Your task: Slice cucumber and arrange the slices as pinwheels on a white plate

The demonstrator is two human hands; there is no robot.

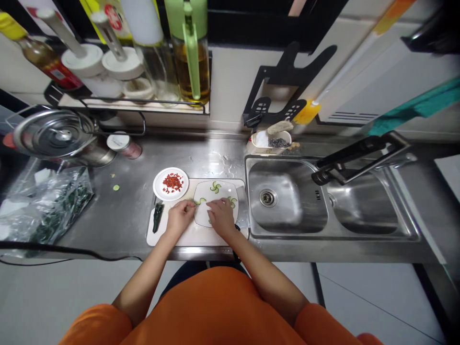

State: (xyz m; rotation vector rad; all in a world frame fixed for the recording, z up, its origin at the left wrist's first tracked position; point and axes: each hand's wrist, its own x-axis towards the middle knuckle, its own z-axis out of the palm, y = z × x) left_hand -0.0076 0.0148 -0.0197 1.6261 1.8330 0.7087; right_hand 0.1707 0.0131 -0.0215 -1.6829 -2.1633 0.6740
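A squarish white plate [203, 220] rests on a light cutting board [187, 238], with thin green-edged cucumber slices [215, 187] fanned in small clusters on it. At the plate's left edge my left hand [180, 216] is pinched closed on a cucumber slice [197, 202]. My right hand [222, 216] hovers over the plate's right half, fingers stretched and apart, partly covering another cluster of slices. A round white dish [158, 187] of chopped red pieces [173, 182] sits at the board's upper left corner. Below it lies a dark green cucumber piece [157, 218].
A double steel sink [291, 196] with a dark faucet [345, 160] is to the right. On the left are a plastic bag of greens [61, 211], a lidded pot [61, 136] and a small jar [124, 145]. Bottles, including an oil bottle [190, 62], fill the rack above.
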